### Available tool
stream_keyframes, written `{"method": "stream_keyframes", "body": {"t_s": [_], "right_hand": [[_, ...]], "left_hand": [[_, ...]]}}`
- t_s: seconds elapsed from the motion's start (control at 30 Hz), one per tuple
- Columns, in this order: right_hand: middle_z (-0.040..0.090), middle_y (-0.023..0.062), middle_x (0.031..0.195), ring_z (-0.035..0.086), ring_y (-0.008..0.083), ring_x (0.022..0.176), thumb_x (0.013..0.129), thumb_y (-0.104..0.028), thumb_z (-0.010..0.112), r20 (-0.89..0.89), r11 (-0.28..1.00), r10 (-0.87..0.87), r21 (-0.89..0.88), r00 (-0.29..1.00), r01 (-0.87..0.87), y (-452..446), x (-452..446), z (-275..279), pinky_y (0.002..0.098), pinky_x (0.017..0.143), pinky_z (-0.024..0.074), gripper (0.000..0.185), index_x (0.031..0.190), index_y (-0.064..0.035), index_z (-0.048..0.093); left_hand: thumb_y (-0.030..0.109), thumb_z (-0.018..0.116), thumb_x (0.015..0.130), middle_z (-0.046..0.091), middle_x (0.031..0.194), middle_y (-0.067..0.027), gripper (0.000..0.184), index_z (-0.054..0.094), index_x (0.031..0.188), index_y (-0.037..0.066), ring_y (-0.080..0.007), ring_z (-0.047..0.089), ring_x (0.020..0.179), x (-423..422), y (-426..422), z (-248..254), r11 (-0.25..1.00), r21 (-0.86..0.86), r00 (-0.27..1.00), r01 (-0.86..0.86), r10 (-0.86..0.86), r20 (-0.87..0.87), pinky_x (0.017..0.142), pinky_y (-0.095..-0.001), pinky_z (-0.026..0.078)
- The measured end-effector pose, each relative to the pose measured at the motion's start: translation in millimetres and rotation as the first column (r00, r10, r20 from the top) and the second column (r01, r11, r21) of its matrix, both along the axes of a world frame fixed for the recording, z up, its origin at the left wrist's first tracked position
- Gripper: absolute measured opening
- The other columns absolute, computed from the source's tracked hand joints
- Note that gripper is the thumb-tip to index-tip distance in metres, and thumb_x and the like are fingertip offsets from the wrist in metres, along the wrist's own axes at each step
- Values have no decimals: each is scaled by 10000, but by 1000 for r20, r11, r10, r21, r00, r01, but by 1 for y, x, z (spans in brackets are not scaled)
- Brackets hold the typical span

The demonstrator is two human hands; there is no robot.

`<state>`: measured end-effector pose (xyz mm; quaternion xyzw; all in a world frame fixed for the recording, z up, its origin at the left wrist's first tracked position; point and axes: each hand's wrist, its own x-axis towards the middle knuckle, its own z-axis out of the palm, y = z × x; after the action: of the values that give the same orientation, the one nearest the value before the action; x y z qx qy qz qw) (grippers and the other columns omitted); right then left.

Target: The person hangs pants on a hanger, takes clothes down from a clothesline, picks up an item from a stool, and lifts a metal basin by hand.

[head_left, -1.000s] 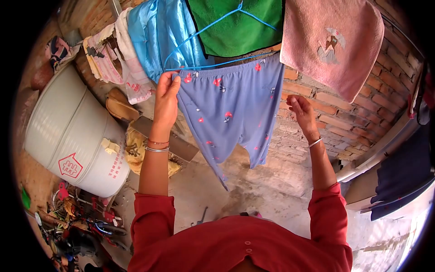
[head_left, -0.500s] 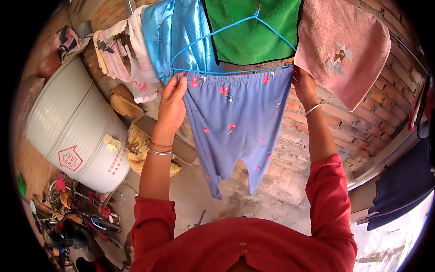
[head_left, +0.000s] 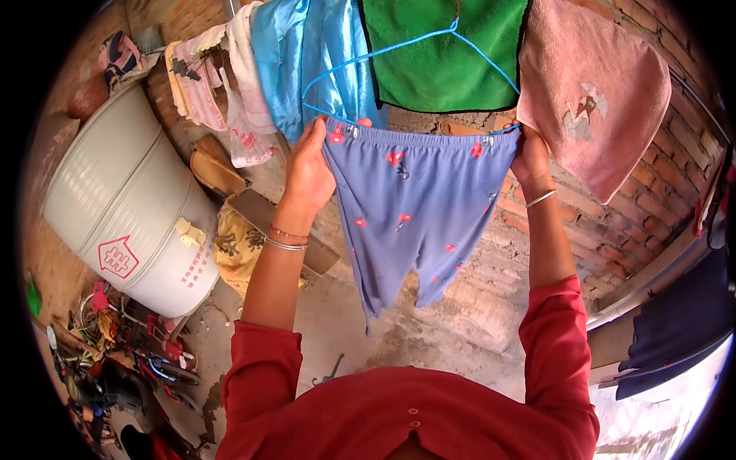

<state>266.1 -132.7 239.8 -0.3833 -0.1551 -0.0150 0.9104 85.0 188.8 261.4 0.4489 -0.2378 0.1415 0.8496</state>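
Blue-grey trousers (head_left: 422, 188) with a red-and-dark print hang stretched between my two hands by their elastic waistband. My left hand (head_left: 310, 172) pinches the left waistband corner, thumb in front and fingertips showing behind the edge. At the opposite corner, my right hand (head_left: 532, 159) is closed on the waistband, its fingers partly hidden. A blue hanger (head_left: 383, 50) hangs right behind the waistband, its lower bar mostly covered by the cloth. The legs dangle free below.
A shiny light-blue cloth (head_left: 307, 61), a green towel (head_left: 445, 65) and a pink towel (head_left: 594, 100) hang behind, near a brick wall (head_left: 644, 184). At left stand a large white barrel (head_left: 130, 199) and a cluttered heap with bicycle parts (head_left: 146, 368). A dark cloth (head_left: 678, 314) hangs at right.
The waistband has come up over the hanger's lower bar, which showed above it before. My left hand has turned, with fingertips now behind the waistband. The view has shifted slightly.
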Motion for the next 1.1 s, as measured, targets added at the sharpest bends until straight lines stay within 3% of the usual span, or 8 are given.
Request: {"method": "stream_keyframes", "body": {"t_s": [0.27,0.6,0.73,0.8,0.9,1.0,1.07,1.1], "right_hand": [[550,78,742,534,178,687,932,-162,375,-19,994,26,-107,999,-28,-4,-26,9,304,664,478,211,819,-47,512],[542,65,709,530,175,657,935,-162,379,-93,994,40,-96,995,-49,-7,-31,8,295,645,474,214,806,-57,513],[549,65,732,541,172,684,941,-176,390,-12,994,-31,-109,999,29,-8,-36,9,296,665,482,209,830,-52,515],[567,41,752,550,160,695,925,-226,476,44,994,-52,-96,998,56,-16,-29,7,305,685,488,182,850,-78,551],[572,27,825,545,153,760,921,-240,496,62,991,-52,-117,997,59,-22,-22,4,298,735,476,165,915,-86,556],[565,20,900,531,143,820,925,-246,493,94,993,-88,-64,992,94,-19,-27,4,290,777,461,183,999,-88,547],[562,18,923,528,137,836,927,-252,491,112,991,-86,-96,990,97,-25,-29,1,290,788,460,197,1029,-91,541],[559,15,946,525,131,852,928,-257,489,137,987,-80,-126,987,98,-27,-30,-2,290,798,458,214,1058,-94,535]], "left_hand": [[315,435,940,562,1110,-263,296,570,999,58,-314,559,1039,15,3,-13,977,-160,988,140,-148,-36,919,-467,432],[321,462,928,571,1098,-255,277,589,961,77,-310,560,1037,22,0,-24,961,-189,974,202,-217,-66,912,-466,436],[315,457,932,569,1109,-248,272,571,1004,78,-297,557,1046,12,-4,-16,983,-138,990,118,-128,-64,923,-449,431],[309,453,935,569,1114,-243,272,563,1023,76,-291,556,1049,7,-9,-9,991,-101,995,82,-88,-54,926,-442,429],[281,435,946,562,1135,-233,271,551,1040,55,-273,547,1070,-3,-10,-6,999,-17,999,42,-42,-13,943,-414,418],[246,437,949,587,1105,-170,252,551,1039,40,-220,556,1040,-4,-7,-7,998,45,998,-49,50,-24,938,-360,414],[226,465,941,603,1051,-90,229,552,1038,37,-154,558,984,1,-7,-12,959,62,959,-276,280,-54,910,-304,414],[226,465,941,603,1051,-90,229,552,1038,37,-154,558,984,3,-4,-17,960,62,959,-272,275,-62,910,-304,414]]}}
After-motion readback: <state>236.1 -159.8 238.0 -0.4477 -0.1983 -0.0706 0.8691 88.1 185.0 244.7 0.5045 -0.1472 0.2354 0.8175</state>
